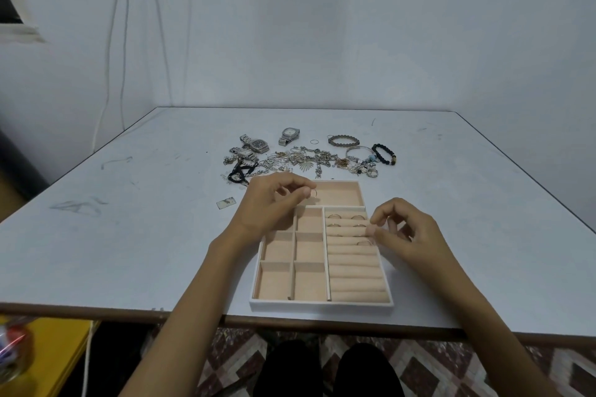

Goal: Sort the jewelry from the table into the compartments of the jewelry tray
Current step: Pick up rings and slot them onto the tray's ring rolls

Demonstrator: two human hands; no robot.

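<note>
Metal ring [314, 193] pinched by left hand [269, 208] fingers; right hand [408, 230] fingers curled, blurred, hold unclear

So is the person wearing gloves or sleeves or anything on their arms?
No gloves on the left hand or the right hand. No sleeves show either, right down to the picture's edge, and there is no watch or bracelet on either wrist.

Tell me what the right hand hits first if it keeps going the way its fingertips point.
Probably the ring rolls of the jewelry tray: the right hand points left and slightly down at them, near a seated ring. Its height above them is unclear.
</note>
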